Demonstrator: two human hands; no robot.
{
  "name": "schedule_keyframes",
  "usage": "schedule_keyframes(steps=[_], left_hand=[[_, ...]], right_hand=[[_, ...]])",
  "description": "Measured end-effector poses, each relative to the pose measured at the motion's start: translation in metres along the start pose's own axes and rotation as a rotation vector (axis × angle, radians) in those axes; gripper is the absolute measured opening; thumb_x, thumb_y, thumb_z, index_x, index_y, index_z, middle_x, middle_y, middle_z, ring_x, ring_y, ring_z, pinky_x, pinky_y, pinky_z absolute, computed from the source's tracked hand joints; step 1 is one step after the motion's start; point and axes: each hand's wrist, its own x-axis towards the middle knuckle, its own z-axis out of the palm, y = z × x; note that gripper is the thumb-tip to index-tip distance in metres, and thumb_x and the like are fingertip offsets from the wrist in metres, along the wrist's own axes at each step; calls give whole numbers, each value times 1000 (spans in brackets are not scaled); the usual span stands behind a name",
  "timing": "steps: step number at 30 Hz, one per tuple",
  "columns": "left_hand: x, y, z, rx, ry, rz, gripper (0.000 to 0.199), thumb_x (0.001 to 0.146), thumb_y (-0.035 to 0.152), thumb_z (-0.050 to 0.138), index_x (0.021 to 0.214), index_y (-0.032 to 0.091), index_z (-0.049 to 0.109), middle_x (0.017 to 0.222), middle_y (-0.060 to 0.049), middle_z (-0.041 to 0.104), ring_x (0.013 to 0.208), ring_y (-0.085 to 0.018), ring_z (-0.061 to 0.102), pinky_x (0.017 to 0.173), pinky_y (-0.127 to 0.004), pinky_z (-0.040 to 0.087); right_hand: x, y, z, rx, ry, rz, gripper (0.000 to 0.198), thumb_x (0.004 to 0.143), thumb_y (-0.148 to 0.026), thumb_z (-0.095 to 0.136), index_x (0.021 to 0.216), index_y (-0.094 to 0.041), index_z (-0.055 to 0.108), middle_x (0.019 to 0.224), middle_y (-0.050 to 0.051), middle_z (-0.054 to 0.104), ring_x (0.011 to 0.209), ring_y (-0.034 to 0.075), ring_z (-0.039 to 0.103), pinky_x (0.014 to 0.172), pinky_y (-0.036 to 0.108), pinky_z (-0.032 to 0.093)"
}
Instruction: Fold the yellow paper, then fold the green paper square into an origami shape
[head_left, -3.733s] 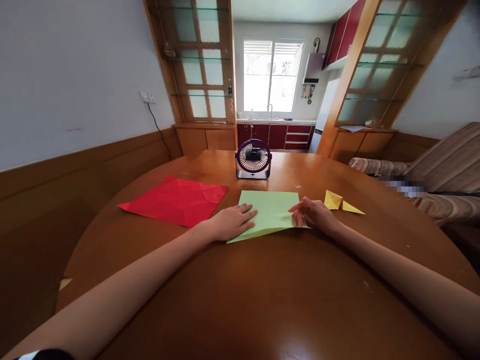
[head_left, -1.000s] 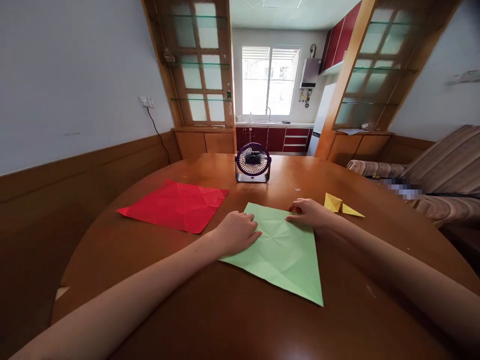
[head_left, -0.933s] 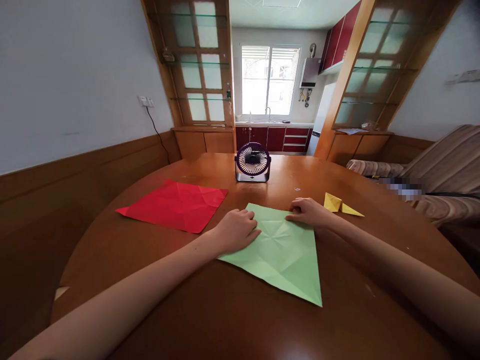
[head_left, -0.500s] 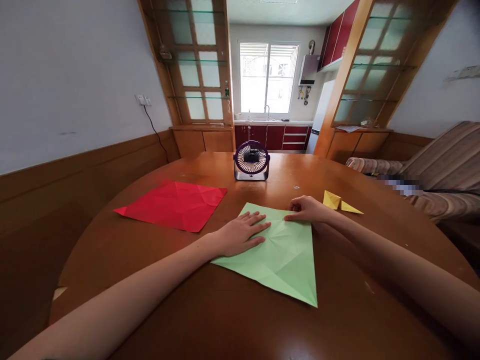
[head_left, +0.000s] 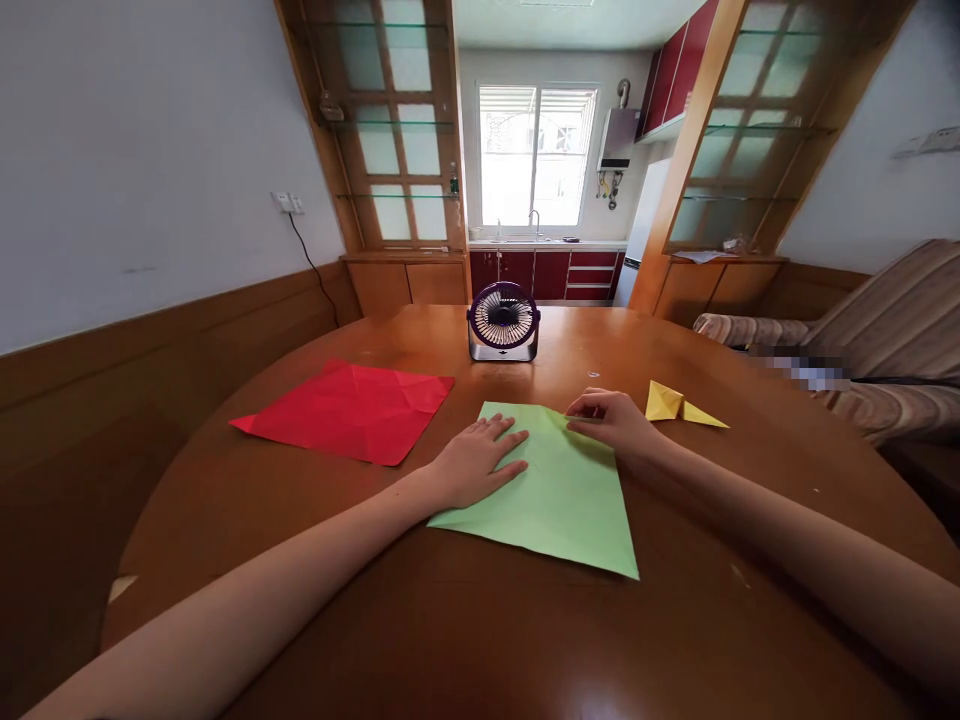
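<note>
A creased sheet of light green paper (head_left: 559, 505) lies on the brown table in front of me. My left hand (head_left: 476, 462) rests flat on its left part, fingers spread. At the far edge, my right hand (head_left: 611, 420) pinches the green paper between thumb and fingers, and the sheet rises slightly there. To the left lies a red sheet of paper (head_left: 352, 410) with fold lines and one raised corner. A small folded yellow paper (head_left: 671, 403) sits beyond my right wrist.
A small purple fan (head_left: 503, 318) stands at the table's far side. The round wooden table (head_left: 420, 640) has its curved edge at left and right. A striped sofa (head_left: 877, 320) is at the right, and a wall with a plugged-in cord (head_left: 311, 255) at the left.
My right hand has gone from touching the green paper to lifting its far edge a little. The near edge of the sheet has shifted away from me. My left hand stays nearly in place.
</note>
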Motion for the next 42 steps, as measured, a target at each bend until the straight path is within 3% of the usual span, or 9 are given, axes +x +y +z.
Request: schedule_keyframes(steps=[7,15,20,23,29,32,37,39,42], left_hand=[[3,-8,-3,-60,17,25,50,101,48,32,138,20,50,148,-11,43,137,-26,40,111,-42,33],[1,-9,2,3,99,81,45,100,43,36,135,19,51,141,-12,49,131,-26,46,110,-44,34],[1,-5,0,-12,159,55,37,97,41,44,120,14,56,123,-12,58,113,-25,57,98,-39,46],[1,-3,0,8,258,31,40,91,39,52,123,14,51,131,-15,52,121,-28,52,101,-42,44],[4,-5,3,124,275,187,67,95,32,44,151,15,12,160,-14,13,148,-26,8,120,-48,12],[5,-8,5,140,200,193,66,97,32,39,153,15,8,160,-12,13,149,-24,6,120,-48,7],[4,-11,7,89,121,155,54,100,38,33,149,19,26,156,-11,29,146,-24,21,119,-49,11],[4,-12,7,71,107,157,51,100,38,32,148,20,30,154,-10,33,145,-23,25,119,-48,14],[4,-12,7,56,92,154,52,100,38,32,149,20,28,155,-10,32,145,-23,25,118,-49,15]], right_hand=[[-27,-6,4,-72,-49,-377,24,90,-22,52,107,-20,69,106,11,66,95,19,65,83,35,55],[-35,-4,11,-125,-90,-561,36,92,-14,48,124,-22,62,125,11,64,115,20,62,95,37,55],[-35,-4,13,-172,-120,-665,38,92,-15,49,129,-21,59,123,11,66,117,21,61,100,41,52],[-35,-5,13,-168,-115,-656,38,94,-16,48,130,-21,58,124,11,65,117,21,61,100,40,53],[-35,-6,14,-126,-114,-645,40,94,-17,46,132,-23,56,127,10,64,118,19,61,99,38,53],[-35,-9,16,-161,-171,-723,42,94,-17,46,135,-21,53,125,10,65,121,20,59,102,41,51],[-35,-15,17,-137,-213,-755,44,94,-17,46,138,-22,49,126,8,65,123,19,57,105,40,49],[-35,-15,16,-126,-182,-707,46,94,-18,48,140,-23,48,132,9,61,126,20,55,106,41,48],[-34,-11,17,-100,-52,-486,49,92,-21,52,141,-24,46,138,11,55,127,23,53,104,41,49]])
